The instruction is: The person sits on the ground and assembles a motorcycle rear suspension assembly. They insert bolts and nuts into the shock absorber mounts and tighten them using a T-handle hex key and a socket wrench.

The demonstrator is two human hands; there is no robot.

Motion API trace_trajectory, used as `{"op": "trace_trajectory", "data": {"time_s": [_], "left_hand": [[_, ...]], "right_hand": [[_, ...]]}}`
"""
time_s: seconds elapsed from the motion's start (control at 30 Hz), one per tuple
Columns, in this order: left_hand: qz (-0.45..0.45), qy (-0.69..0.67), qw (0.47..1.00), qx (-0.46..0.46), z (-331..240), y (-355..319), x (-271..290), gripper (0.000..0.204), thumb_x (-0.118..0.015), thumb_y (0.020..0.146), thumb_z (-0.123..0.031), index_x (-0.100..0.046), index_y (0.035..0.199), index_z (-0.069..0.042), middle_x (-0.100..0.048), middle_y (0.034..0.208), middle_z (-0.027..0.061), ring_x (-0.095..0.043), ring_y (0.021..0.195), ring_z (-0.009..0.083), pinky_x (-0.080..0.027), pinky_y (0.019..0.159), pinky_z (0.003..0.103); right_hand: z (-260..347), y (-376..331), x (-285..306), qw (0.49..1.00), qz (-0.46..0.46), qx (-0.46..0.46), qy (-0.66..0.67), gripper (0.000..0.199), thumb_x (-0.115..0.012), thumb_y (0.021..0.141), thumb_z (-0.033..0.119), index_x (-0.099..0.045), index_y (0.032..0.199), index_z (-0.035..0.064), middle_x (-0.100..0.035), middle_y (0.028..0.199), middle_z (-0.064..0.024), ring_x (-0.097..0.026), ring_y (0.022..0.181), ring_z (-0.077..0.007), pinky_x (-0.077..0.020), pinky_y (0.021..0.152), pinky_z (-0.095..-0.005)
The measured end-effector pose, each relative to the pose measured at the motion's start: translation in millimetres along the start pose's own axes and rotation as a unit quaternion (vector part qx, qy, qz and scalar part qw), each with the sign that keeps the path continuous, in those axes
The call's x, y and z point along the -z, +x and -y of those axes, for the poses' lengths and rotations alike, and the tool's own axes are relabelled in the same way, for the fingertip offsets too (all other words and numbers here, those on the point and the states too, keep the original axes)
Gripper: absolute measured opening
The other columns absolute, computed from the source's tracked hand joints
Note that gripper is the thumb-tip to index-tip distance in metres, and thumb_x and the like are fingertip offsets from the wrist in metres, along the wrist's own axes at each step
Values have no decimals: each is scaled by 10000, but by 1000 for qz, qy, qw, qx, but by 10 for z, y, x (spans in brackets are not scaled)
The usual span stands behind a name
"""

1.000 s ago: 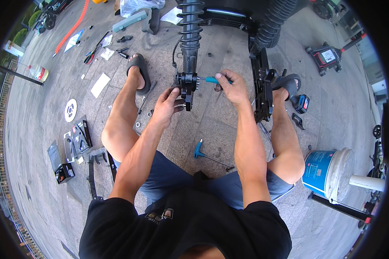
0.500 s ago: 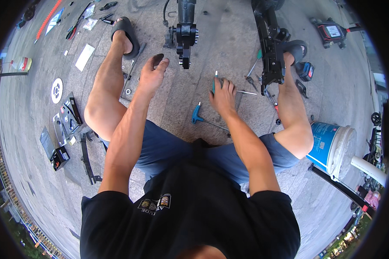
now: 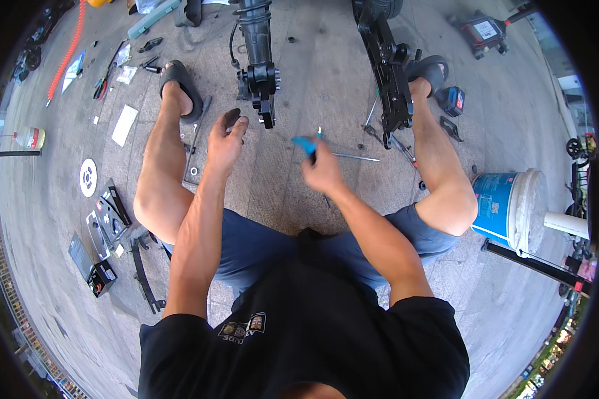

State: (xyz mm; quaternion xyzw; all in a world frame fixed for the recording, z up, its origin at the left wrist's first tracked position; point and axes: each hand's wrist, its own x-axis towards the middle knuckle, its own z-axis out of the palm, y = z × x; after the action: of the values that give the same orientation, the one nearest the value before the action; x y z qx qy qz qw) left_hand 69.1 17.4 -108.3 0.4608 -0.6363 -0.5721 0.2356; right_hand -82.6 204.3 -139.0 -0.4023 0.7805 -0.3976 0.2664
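I sit on paved ground with my legs apart. My right hand [image 3: 321,169] is closed around a blue-handled T-shaped wrench [image 3: 306,144], held up between my knees. My left hand [image 3: 225,137] hangs with fingers loosely curled, holding nothing, just left of the lower end of a black suspension fork [image 3: 261,73] that reaches in from the top. A second black frame part [image 3: 389,80] lies beside my right foot. A thin metal rod [image 3: 356,157] rests on the ground just beyond my right hand.
A blue and white bucket [image 3: 509,207] stands by my right knee. A cordless drill [image 3: 454,100] lies near my right foot. Black parts and small boxes [image 3: 103,229] lie left of my left leg. Hand tools and papers [image 3: 123,124] are scattered at top left.
My right hand left the fork, went down to the ground and has come up holding the blue-handled wrench. My left hand let go of the fork and drew back.
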Motion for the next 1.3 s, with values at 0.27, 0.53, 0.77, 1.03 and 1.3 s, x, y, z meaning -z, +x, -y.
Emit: {"op": "trace_trajectory", "data": {"time_s": [0.27,0.53,0.77,1.03,1.3], "left_hand": [[34,-82,995,46,-141,-35,-89,442,-608,916,-255,-508,1287,-37,-613,1135,84,-587,962,166,-483,776,310],[27,-152,986,58,-302,-107,-121,414,-597,921,-237,-500,1285,-64,-607,1088,37,-581,913,149,-473,747,319],[19,-167,984,53,-336,-116,-150,389,-566,931,-188,-489,1292,-67,-605,1081,34,-581,909,139,-480,739,315],[35,-179,982,44,-231,-77,-109,388,-551,938,-176,-462,1293,-44,-595,1101,50,-592,933,151,-506,761,331],[34,-161,985,53,-187,-45,-78,404,-522,951,-184,-427,1317,-42,-614,1096,61,-601,985,175,-504,796,374]], "right_hand": [[625,858,362,824,-119,12,553,106,-553,919,134,-533,853,53,-508,673,2,-462,534,-78,-361,450,-235],[685,969,371,811,-65,-19,581,94,-536,920,141,-543,863,67,-516,732,-11,-473,598,-96,-366,484,-242],[475,1133,481,845,24,30,534,104,-538,928,142,-575,938,46,-563,814,-25,-505,676,-116,-412,582,-267],[390,1221,574,859,72,60,503,151,-543,926,131,-612,1010,26,-610,866,-37,-541,736,-121,-450,677,-281],[436,1256,571,866,32,103,488,110,-525,916,102,-611,965,53,-610,822,-27,-538,705,-103,-448,630,-256]]}}
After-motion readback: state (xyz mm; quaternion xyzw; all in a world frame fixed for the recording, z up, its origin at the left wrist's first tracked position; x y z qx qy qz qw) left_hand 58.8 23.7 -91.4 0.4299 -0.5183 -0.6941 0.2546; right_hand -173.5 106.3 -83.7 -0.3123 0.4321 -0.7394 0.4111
